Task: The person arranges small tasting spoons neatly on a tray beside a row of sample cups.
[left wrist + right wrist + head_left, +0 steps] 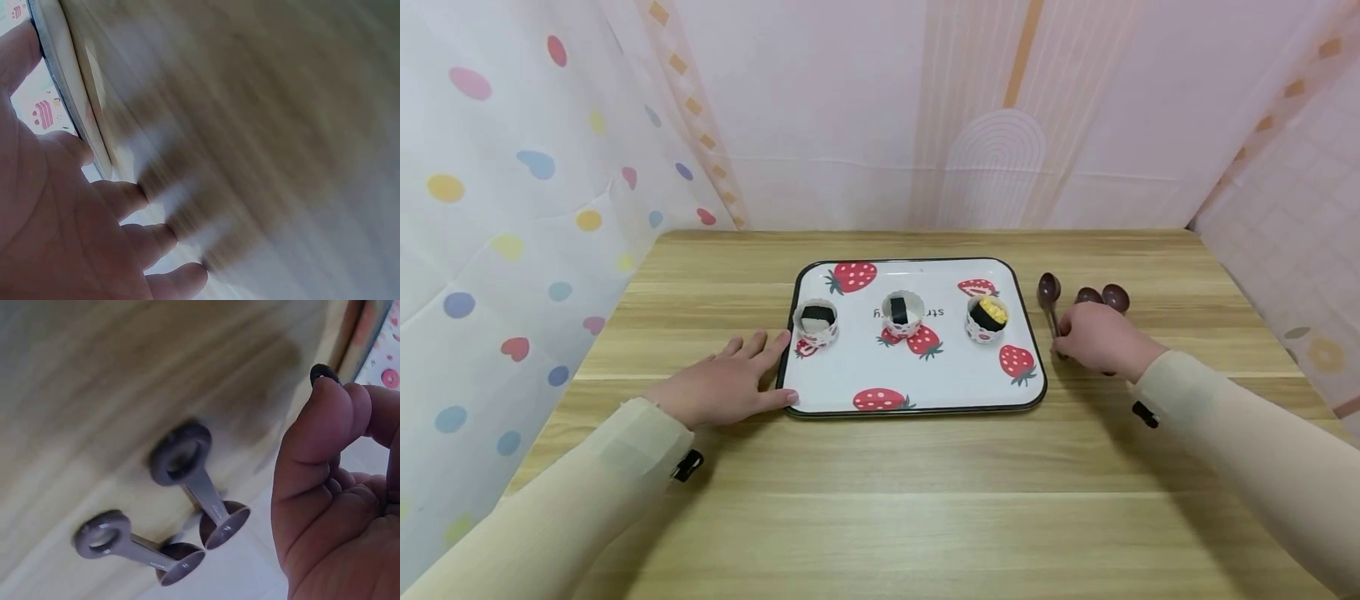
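Tray [955, 371] touches the outspread left hand [724, 387], while the right hand [1101, 337] seemingly pinches one brown spoon [1048, 288].

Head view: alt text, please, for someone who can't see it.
A person's right hand pinches a dark spoon beside a strawberry-patterned tray bearing three cups of sushi-like pieces; the left hand touches the tray's left edge.
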Action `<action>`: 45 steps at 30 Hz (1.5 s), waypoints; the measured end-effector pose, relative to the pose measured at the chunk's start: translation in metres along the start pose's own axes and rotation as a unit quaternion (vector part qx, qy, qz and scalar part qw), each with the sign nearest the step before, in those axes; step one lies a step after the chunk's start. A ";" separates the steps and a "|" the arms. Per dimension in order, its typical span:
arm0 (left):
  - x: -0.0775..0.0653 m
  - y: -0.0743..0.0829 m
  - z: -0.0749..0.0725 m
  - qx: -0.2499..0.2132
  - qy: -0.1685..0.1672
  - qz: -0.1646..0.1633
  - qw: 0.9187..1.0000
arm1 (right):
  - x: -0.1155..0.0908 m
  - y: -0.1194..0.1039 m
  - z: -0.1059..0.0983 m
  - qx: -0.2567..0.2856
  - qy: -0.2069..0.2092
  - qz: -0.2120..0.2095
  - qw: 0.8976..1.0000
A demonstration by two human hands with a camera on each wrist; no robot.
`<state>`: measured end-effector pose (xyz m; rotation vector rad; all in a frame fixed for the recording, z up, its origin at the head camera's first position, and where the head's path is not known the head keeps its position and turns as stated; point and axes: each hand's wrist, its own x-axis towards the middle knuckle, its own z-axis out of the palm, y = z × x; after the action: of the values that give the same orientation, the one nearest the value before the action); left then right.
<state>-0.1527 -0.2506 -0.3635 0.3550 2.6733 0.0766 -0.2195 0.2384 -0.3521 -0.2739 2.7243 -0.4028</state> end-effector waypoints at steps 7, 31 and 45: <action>0.001 0.000 0.001 -0.008 -0.005 -0.001 1.000 | -0.002 -0.006 -0.011 0.043 0.032 -0.007 0.999; 0.001 0.000 0.001 -0.003 -0.004 -0.003 1.000 | 0.002 -0.094 -0.015 0.103 0.046 -0.058 0.992; 0.000 0.001 -0.003 -0.005 -0.017 -0.005 1.000 | 0.014 -0.158 0.012 0.134 0.000 -0.077 0.988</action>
<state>-0.1538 -0.2494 -0.3611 0.3373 2.6403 0.0804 -0.2059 0.0837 -0.3182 -0.4117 2.6162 -0.8029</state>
